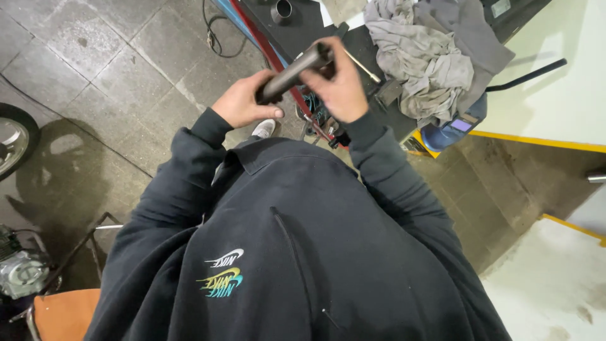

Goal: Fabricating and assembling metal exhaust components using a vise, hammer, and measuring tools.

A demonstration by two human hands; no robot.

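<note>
Looking down my own chest, I hold a dark metal tube [295, 72] in both hands above the dark sweatshirt [297, 252] I wear. My left hand [243, 101] sits at about ten o'clock from my chest, its grip pressed tight around the tube's lower end. My right hand [341, 85] is at about one o'clock, fingers wrapped over the tube's upper end, near its open mouth. The tube slants upward from left to right, held in the air, apart from any surface. Just past my hands, at twelve o'clock, stands a dark surface [303, 25] with a red edge. On it, toward two o'clock, lies a heap of grey rags [423, 57]. The floor [95, 76] of grey stone tiles spreads out to nine o'clock, where part of a wheel [12, 139] shows at the edge.
</note>
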